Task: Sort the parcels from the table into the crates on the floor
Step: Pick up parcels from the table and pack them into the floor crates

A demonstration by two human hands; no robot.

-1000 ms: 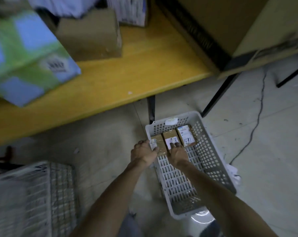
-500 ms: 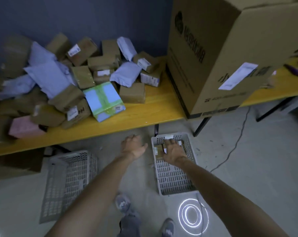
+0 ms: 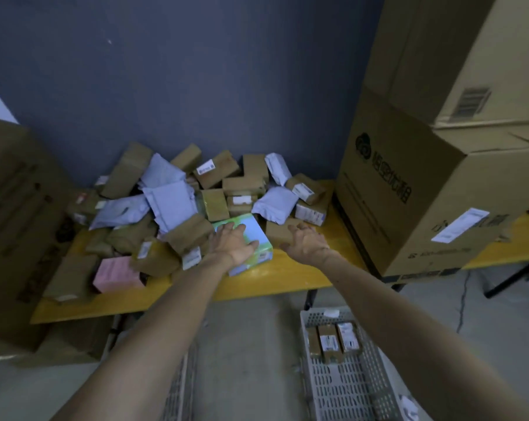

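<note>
**While the heap waits, two empty grips go for the next parcel**

Though the tall cardboard carton (image 3: 424,192) fills the right end of the yellow desk (image 3: 272,281), the work lies beside it. There a loose heap of parcels (image 3: 178,202) leans on the wall: brown boxes, pale mailer bags, one pink box. On the floor in front stands a white slotted crate (image 3: 357,390) with three small labelled parcels (image 3: 330,341) in a row at its far end.

The green-and-blue box (image 3: 252,227) sits at the heap's front, near the desk's rim. I judge it best clasped on two opposite sides and lifted straight up, since dragging it could tip its leaning neighbours. It looks glossy and flat-topped, with a label on its near side.

The left grip (image 3: 231,244) lies flat on its top, fingers spread, clasping nothing. The right grip (image 3: 307,244) hovers spread and empty over a small brown box (image 3: 276,235) just beside it; whether it touches, I cannot tell.
</note>
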